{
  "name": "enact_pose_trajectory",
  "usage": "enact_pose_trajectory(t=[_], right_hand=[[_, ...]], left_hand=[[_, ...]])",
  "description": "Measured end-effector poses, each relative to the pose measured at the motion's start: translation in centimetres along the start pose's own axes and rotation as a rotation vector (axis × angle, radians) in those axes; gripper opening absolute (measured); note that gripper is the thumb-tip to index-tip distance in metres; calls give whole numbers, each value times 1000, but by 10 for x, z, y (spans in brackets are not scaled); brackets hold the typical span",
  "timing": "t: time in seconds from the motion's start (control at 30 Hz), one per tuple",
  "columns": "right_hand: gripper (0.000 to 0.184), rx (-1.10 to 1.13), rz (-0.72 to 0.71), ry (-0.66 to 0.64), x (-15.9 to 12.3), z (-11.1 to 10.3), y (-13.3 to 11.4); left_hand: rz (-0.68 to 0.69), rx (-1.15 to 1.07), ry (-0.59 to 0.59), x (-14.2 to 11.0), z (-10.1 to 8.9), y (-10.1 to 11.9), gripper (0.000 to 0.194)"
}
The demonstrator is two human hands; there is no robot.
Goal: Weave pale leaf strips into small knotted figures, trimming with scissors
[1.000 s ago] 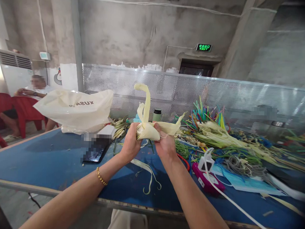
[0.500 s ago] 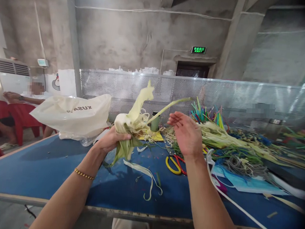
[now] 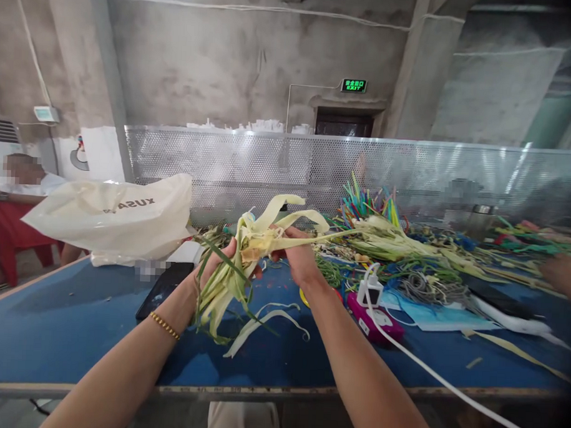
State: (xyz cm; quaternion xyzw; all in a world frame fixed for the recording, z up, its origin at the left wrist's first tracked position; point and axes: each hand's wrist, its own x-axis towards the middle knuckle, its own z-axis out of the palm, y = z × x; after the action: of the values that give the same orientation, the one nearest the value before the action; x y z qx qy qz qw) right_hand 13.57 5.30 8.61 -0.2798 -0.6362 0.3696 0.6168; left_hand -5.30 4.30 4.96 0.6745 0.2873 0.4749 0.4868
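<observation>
Pale trousers point(image 3: 243, 420) show below the near edge of a blue table point(image 3: 74, 350), where a loose pale strip point(image 3: 248, 334) lies curled on the surface. Above it, a worker's two bare hands meet at a bundle of corn husks point(image 3: 261, 241), raised over the middle of the table. The left hand point(image 3: 212, 261), a gold beaded bracelet point(image 3: 164, 325) at its wrist, grips the bundle's left side, thumb up and fingers wrapped partly out of sight. The right hand point(image 3: 302, 259) is at the other side, its fingers bent and partly behind the strips; how tightly they close cannot be told. A dark phone point(image 3: 163, 291) lies by the left forearm. To the right, a white charger point(image 3: 371, 293) sits in a purple power strip point(image 3: 379, 326), near a blue face mask point(image 3: 434, 316) and tangled gray cord point(image 3: 418, 287). Another person's blurred hand point(image 3: 564, 277) enters at the right edge. Farther back are a white plastic bag point(image 3: 121, 214), piled husks point(image 3: 387, 239) and bright colored stems point(image 3: 361, 204). Beyond, a person in white point(image 3: 24, 180) sits at left, and a perforated metal screen point(image 3: 212, 168) stands before a wall with a green exit sign point(image 3: 354, 86).
</observation>
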Motion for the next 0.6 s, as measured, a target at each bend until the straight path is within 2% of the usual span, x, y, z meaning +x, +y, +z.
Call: enact_pose_trajectory(t=[0.03,0.1,0.13,0.2,0.27,0.33,0.43,0.6], right_hand=[[26,-71,-8,32,1,-1,2],[22,-264,-77,103,3,-6,7],[18,-361,-126,126,5,-9,9],[11,-490,-201,140,8,-12,16],[8,-509,-199,152,10,-12,22],[10,-454,-160,142,11,-8,28],[18,-277,-59,63,11,2,32],[29,124,238,64,6,9,22]], left_hand=[[-129,-85,-62,1,2,1,71],[-248,-196,-52,3,9,3,62],[-223,-213,-2,5,12,5,56],[-135,-207,103,6,18,7,56],[-57,-170,185,7,21,8,59],[-21,-107,222,6,21,10,62],[-35,-60,192,5,19,13,67],[-136,-233,177,3,14,16,45]])
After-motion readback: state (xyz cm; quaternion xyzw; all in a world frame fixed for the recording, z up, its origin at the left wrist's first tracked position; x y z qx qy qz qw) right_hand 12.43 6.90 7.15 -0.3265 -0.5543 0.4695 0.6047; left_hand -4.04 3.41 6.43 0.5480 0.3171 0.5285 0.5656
